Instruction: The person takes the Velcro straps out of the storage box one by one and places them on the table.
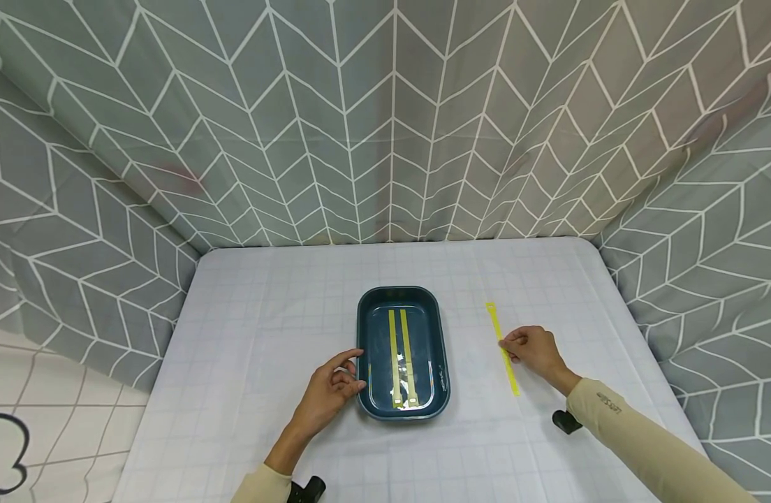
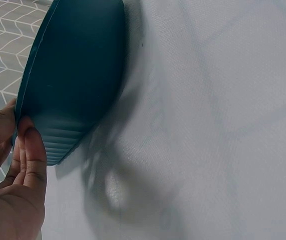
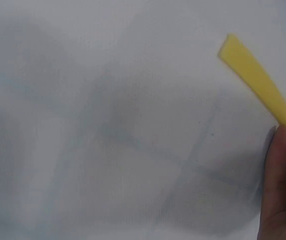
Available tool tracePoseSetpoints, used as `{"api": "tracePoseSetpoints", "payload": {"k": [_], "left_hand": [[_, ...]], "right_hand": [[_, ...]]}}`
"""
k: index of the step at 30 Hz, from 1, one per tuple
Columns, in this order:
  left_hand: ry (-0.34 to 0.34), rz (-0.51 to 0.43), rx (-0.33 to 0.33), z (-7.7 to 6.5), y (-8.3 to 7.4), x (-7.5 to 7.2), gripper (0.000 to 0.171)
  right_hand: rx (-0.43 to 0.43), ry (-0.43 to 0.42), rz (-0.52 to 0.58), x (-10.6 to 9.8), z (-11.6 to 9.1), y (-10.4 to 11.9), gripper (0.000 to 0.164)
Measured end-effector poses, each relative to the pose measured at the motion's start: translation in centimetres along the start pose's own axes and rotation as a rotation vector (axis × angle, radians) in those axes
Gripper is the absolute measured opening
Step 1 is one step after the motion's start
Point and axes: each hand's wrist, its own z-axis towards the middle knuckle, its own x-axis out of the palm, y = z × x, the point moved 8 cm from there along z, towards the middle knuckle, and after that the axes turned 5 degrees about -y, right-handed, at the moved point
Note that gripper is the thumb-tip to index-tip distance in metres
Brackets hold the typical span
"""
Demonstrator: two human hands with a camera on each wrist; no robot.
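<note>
A dark blue-green rectangular tray (image 1: 374, 391) with rounded corners lies on the table in the head view. Two yellow strips (image 1: 394, 353) lie lengthwise inside it, side by side. My left hand (image 1: 327, 392) holds the tray's left rim; in the left wrist view the left hand (image 2: 15, 175) has its fingers on both sides of that rim. To the right of the tray, my right hand (image 1: 536, 351) pinches a third yellow strip (image 1: 494, 320) near its middle. One flat end of this strip (image 3: 250, 70) shows in the right wrist view, above the fingertips.
A white cloth with faint grid lines covers the table (image 1: 266, 307). Grey curtains (image 1: 373, 140) with white chevron lines hang behind and at both sides. Black wrist devices (image 1: 566, 421) sit at both forearms. Pale floor tiles (image 1: 59, 398) show at lower left.
</note>
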Motion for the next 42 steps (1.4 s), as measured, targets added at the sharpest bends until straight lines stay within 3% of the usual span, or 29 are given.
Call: {"api": "tracePoseSetpoints", "payload": {"k": [12, 27, 31, 36, 42], "left_hand": [[0.003, 0.001, 0.018, 0.1, 0.1, 0.0, 0.056], [0.003, 0.005, 0.033, 0.1, 0.1, -0.2, 0.056], [0.010, -0.011, 0.051, 0.1, 0.0, -0.1, 0.055], [0.017, -0.019, 0.063, 0.0, -0.2, -0.1, 0.055], [0.008, -0.017, 0.071, 0.0, -0.2, -0.2, 0.056]], "right_hand": [[0.030, -0.005, -0.003, -0.1, 0.1, -0.1, 0.022], [-0.116, -0.027, 0.097, -0.5, 1.0, 3.0, 0.025], [-0.133, 0.027, 0.210, -0.2, 1.2, 4.2, 0.026], [-0.169, 0.177, 0.347, 0.9, 1.3, 6.0, 0.032], [-0.204, 0.290, 0.347, 2.1, 1.4, 8.3, 0.037]]}}
